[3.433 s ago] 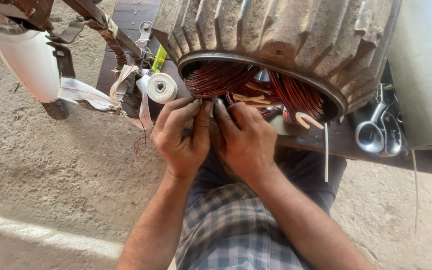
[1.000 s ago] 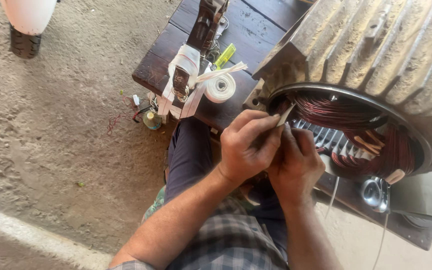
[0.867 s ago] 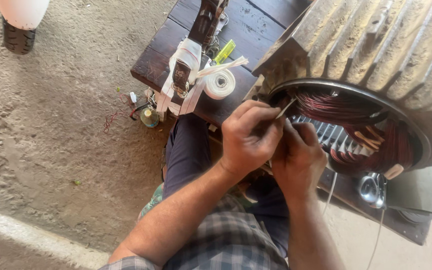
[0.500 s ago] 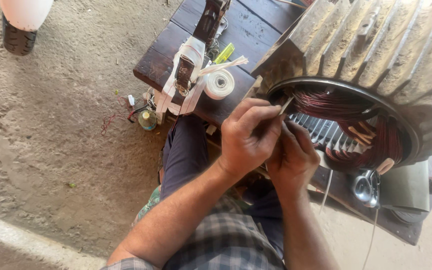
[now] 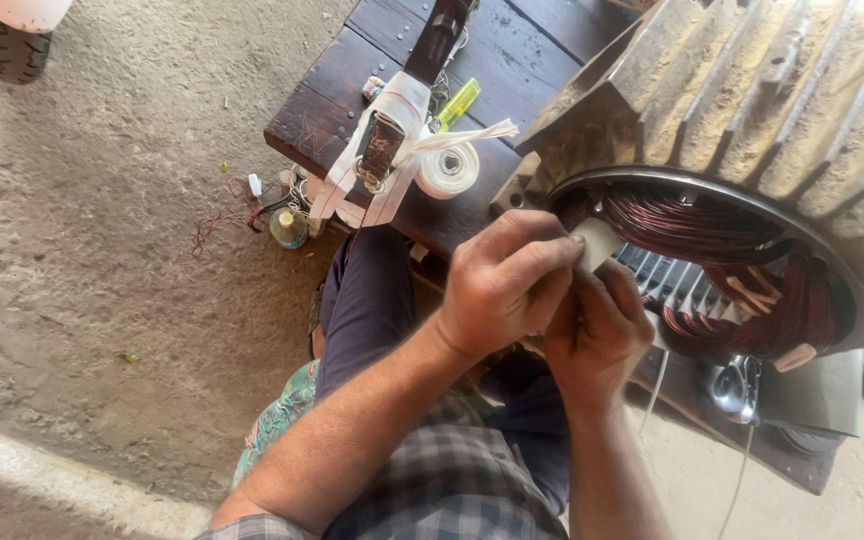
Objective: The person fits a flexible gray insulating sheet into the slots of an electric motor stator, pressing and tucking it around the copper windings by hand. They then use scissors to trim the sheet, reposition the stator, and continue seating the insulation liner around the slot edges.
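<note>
- The ribbed metal motor housing [image 5: 752,90] fills the upper right, lying on its side with its open end turned toward the person.
- The dark wooden surface [image 5: 352,90] carries the housing and runs up to the left from it, above a rough concrete floor [image 5: 102,300].
- Coppery red windings [image 5: 692,225] ring the inside of the housing, with pale metal slots [image 5: 682,290] showing in the lower part of the bore.
- The left hand [image 5: 507,285] sits at the lower left rim of the opening, its fingers curled shut around a pale strip [image 5: 595,245] that sticks out toward the windings.
- The right hand [image 5: 597,335] lies just under and touching the left one, its fingers bent in against the same spot; whether it also grips the strip cannot be told.
- A bundle wrapped in white tape [image 5: 382,160] lies on the surface to the left of the housing.
- A roll of white tape [image 5: 449,168] rests just beside that bundle, a loose end trailing up to the right.
- A yellow-green marker [image 5: 459,103] lies just above the roll.
- A small bottle [image 5: 288,228] stands on the floor by the surface's edge, among bits of red wire [image 5: 214,225].
</note>
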Motion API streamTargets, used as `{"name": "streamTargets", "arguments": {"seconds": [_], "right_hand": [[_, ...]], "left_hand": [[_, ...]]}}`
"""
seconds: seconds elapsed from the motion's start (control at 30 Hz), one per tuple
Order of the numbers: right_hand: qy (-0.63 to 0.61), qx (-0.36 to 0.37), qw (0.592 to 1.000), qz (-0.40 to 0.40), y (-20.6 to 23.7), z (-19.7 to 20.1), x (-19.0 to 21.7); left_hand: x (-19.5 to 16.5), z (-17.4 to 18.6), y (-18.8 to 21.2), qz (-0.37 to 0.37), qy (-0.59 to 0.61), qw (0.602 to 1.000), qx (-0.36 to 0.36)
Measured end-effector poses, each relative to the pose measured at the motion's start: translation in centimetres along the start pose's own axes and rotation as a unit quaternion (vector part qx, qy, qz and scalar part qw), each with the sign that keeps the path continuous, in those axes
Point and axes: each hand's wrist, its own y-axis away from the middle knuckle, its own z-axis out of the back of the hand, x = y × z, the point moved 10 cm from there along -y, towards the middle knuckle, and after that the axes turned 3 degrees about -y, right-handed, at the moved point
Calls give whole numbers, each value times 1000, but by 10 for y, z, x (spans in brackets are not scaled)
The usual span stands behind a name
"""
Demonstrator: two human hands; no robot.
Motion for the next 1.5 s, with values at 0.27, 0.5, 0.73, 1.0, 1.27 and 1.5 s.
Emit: {"name": "streamTargets", "arguments": {"seconds": [0.27, 0.5, 0.73, 1.0, 1.27, 1.5], "right_hand": [[-16, 29, 999, -31, -2, -3, -3], [-17, 35, 999, 25, 0, -8, 7], [20, 5, 1000, 3, 3, -11, 9], [33, 19, 999, 21, -3, -23, 21], [75, 29, 995, 56, -1, -25, 22], [29, -5, 1000, -11, 5, -4, 10]], "left_hand": [[-6, 2, -7, -2, -38, 999, 8], [-7, -9, -11, 13, -56, 997, 49], [4, 11, -3, -1, -12, 999, 39], [13, 13, 2, 23, 12, 999, 21], [20, 8, -1, 83, 32, 996, 12], [13, -3, 4, 137, 28, 990, 19]]}}
